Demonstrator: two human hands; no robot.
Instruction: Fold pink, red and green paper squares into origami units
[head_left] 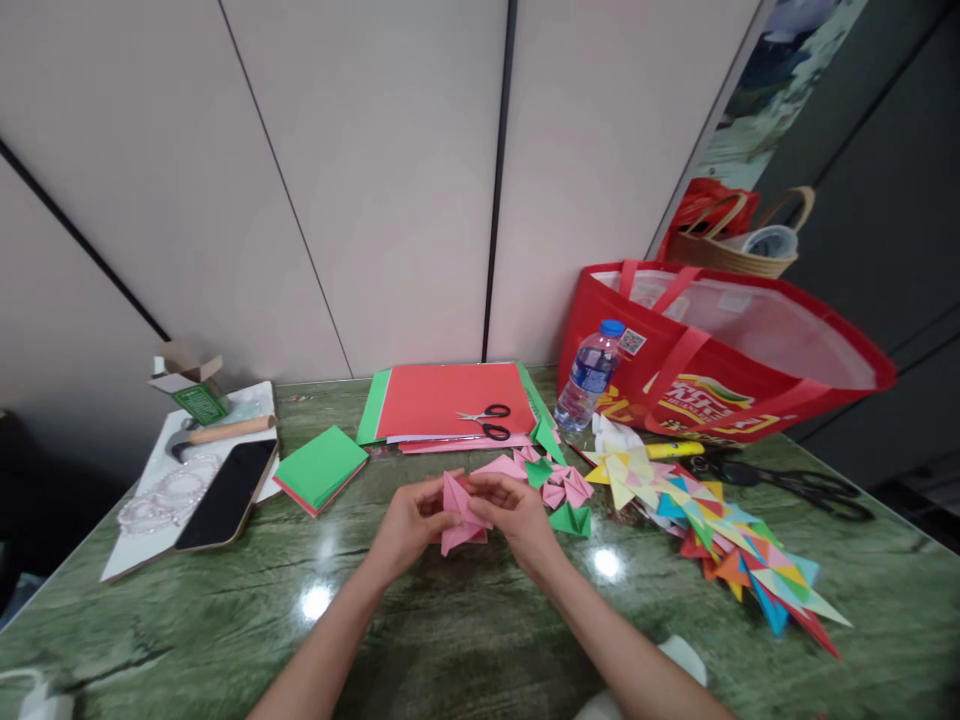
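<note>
Near desk [450, 640] centre, pinched half-folded pink piece [461, 518] tight in fingers of left hand [409, 525] and right hand [517, 515]; had several finished folds [564, 490] just beyond.

Your pink folded paper [459, 512] lies on a table [450, 640] of green, pale-veined marble. Beyond the paper you see a red sheet [442, 398] over green ones, with black-handled scissors [489, 421]. Left of the paper is a green stack [319, 465] edged red. Right of it is a star chain [720, 540] in yellow, blue, orange and red, and a red bag [720, 370].
</note>
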